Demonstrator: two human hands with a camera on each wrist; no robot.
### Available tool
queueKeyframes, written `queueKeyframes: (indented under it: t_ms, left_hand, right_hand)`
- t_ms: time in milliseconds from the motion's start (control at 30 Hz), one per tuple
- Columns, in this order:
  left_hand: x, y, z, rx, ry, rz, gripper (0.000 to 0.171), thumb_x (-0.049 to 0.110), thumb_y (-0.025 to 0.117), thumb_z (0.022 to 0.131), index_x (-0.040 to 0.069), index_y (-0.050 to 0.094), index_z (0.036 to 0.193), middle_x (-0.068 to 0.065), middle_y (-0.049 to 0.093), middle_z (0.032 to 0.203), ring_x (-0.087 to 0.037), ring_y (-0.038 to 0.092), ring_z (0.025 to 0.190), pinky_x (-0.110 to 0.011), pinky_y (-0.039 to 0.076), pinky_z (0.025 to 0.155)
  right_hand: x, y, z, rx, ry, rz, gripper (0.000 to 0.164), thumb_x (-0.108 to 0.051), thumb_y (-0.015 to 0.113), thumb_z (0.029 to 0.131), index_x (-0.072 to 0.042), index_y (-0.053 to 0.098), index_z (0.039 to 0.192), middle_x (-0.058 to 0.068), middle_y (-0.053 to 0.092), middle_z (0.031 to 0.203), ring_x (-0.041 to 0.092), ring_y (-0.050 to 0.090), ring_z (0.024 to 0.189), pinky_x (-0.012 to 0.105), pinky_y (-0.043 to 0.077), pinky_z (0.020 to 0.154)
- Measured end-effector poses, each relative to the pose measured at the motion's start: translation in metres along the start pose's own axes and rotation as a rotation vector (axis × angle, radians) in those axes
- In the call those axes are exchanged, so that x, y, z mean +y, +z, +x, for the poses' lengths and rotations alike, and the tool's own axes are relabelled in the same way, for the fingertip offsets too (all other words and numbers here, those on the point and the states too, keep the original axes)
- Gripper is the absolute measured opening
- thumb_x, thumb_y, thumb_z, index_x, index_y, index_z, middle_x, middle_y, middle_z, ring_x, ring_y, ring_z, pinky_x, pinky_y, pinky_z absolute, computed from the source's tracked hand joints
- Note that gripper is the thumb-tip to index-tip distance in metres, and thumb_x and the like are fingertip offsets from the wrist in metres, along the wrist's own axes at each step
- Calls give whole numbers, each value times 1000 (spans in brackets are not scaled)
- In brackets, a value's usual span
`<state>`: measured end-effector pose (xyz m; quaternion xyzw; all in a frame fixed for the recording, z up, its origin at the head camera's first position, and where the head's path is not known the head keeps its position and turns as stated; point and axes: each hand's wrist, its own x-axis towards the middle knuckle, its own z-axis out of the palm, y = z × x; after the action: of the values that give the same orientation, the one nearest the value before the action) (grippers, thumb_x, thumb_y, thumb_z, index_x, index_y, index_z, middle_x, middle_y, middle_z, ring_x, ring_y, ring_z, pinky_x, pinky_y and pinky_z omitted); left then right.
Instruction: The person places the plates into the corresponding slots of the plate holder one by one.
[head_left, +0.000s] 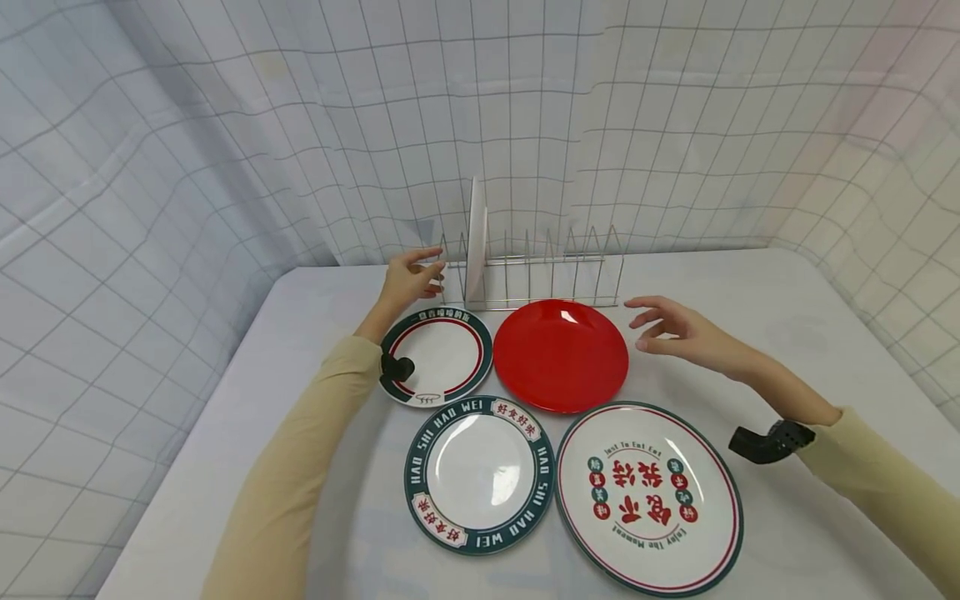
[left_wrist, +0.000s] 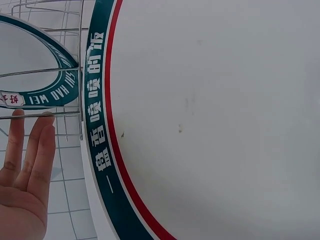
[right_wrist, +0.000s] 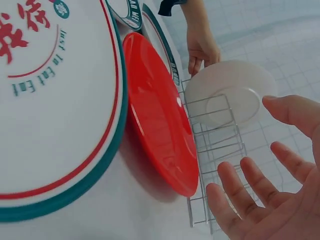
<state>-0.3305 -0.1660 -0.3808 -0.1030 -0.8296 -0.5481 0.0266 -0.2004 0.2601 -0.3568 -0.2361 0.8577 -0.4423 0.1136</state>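
Note:
My left hand (head_left: 411, 279) is at the left end of a wire dish rack (head_left: 551, 260), fingers loosely bent, holding nothing. In the left wrist view its fingertips reach a rack wire, just below a green-rimmed plate (left_wrist: 30, 62); whether they touch is unclear. Seen nearly edge-on from the head, a white plate (head_left: 476, 242) stands upright in the rack's left part. My right hand (head_left: 686, 333) hovers right of a red plate (head_left: 561, 357), its fingers spread and slightly bent, with nothing in them. Below the left wrist lies a small green-and-red-rimmed plate (head_left: 438, 357).
Nearer on the white table (head_left: 315, 308) lie a green-rimmed lettered plate (head_left: 480, 475) and a large white plate with red characters (head_left: 649, 500). The red plate lies just in front of the rack. A white grid-patterned curtain (head_left: 480, 108) encloses the back and sides.

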Motion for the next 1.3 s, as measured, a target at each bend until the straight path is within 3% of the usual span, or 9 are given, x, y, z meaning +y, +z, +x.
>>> queueKeyframes:
  t_ms: [200,400,533,633,767,867,933,1167,1300]
  left_hand:
    - [7,-2,-4,-26,-18,-34,43,18,58,97,0,52,136,-33,66,106,-26,74,77,-25,60,64]
    - [25,-4,-12,-46,-42,-66,42,12,57,96,-3,52,135,-39,62,108,-45,69,87,-32,61,67]
    - [28,-5,-14,-41,-50,-44,41,12,57,97,0,52,136,-38,62,109,-47,67,91,-35,61,70]
    - [14,-4,-6,-32,-42,-41,42,16,57,97,1,52,137,-37,63,109,-46,68,91,-36,61,71]
    - [-4,-3,4,-20,-29,-35,45,21,59,96,3,53,137,-35,64,108,-29,74,77,-29,61,66]
    - [-2,-3,4,-18,-26,-37,44,21,59,96,2,53,136,-33,65,106,-10,71,65,-23,60,61]
    - [-2,-3,4,-19,-26,-51,44,20,59,96,2,53,136,-33,65,106,-5,69,62,-22,59,60]
    - [-3,-2,5,-16,-24,-36,45,22,59,96,3,53,136,-32,65,110,-11,72,68,-25,60,65]
    - [-5,-3,4,-20,15,-77,45,26,63,94,3,57,132,-26,70,100,-15,73,68,-27,61,64]
  right_hand:
    - [16,0,-32,-48,38,57,55,-14,63,93,-6,39,141,22,51,129,10,60,104,25,55,83]
    - [28,-4,-57,-160,31,75,55,-11,63,92,-2,38,141,22,50,129,13,61,105,25,54,85]
    - [36,-4,-69,-245,22,93,56,-9,61,93,-2,36,142,23,47,131,15,61,105,26,55,85]
    - [40,-2,-77,-277,26,110,56,-8,61,93,-1,35,142,23,47,129,14,62,104,26,54,83]
    - [42,3,-85,-283,63,107,56,-10,65,91,-4,39,141,19,50,126,13,61,102,25,54,82]
    - [44,8,-88,-293,97,83,54,-14,67,90,-10,44,138,15,52,125,12,59,102,25,53,81]
    - [45,11,-88,-312,97,66,51,-16,67,90,-12,46,137,13,54,123,10,57,102,24,53,80]
    - [52,15,-84,-417,30,116,47,-12,63,92,-11,47,137,4,58,123,6,54,110,25,52,86]
    - [55,19,-82,-416,-1,115,44,-12,64,92,-12,50,134,1,59,123,4,52,111,24,52,87]
